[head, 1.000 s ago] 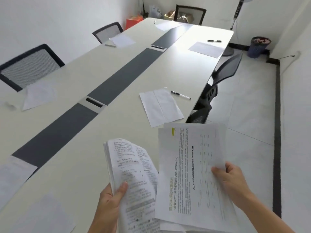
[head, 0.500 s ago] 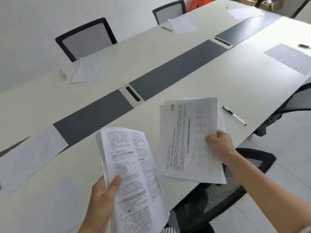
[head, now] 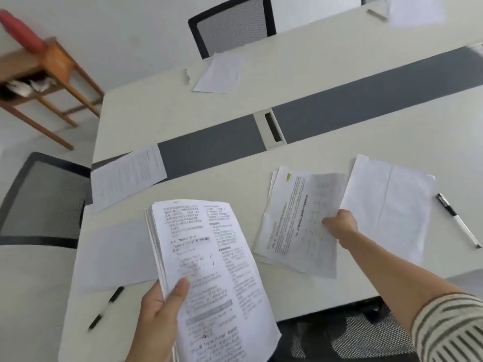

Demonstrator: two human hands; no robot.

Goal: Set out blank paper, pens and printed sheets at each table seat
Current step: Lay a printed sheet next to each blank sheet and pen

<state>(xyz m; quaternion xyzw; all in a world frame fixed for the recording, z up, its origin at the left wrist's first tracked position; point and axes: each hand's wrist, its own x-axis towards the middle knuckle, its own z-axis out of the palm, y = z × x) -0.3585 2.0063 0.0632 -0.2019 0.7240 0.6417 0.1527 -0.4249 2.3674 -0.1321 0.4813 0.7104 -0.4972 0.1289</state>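
My left hand (head: 159, 317) grips a thick stack of printed sheets (head: 209, 270) above the table's near edge, thumb on the top page. My right hand (head: 339, 223) pinches the right edge of a thin set of printed sheets (head: 295, 220) with a green mark, low over the white table (head: 339, 82). Just right of that set lies a blank sheet (head: 392, 205), then a black-and-white pen (head: 457, 220). Another blank sheet (head: 115, 254) and a black pen (head: 105, 308) lie at the near left seat.
A printed sheet (head: 128, 176) lies at the table's left end, and a blank sheet (head: 219, 74) across the table by a mesh chair (head: 232, 24). A grey strip with a cable slot (head: 271, 126) runs down the middle. Chairs stand left (head: 44, 199) and below (head: 352, 333). A wooden stand (head: 52, 71) is far left.
The view has swung left and down toward the table's end. My right hand has carried the thin printed set down beside the blank sheet. My left hand still holds its stack.
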